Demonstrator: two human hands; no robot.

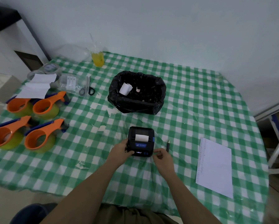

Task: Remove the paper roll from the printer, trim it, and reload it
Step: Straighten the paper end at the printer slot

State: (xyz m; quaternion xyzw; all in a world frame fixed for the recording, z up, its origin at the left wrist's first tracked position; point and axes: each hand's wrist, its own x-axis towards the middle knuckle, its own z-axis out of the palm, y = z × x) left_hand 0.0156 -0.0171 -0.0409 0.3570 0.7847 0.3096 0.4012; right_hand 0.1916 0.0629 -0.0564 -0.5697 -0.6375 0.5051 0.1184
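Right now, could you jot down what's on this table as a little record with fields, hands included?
surface: table with green-and-white checked cloth
printer: small black label printer, lid shut, white paper sticking out of its slot
left hand: gripping the printer's left side
right hand: at the printer's front right corner, fingers curled
bin: black-bagged bin behind the printer, paper scraps inside
scissors: lying left of the bin
pen: right of the printer
sheet: printed paper sheet at far right
tape dispensers: four orange ones at left
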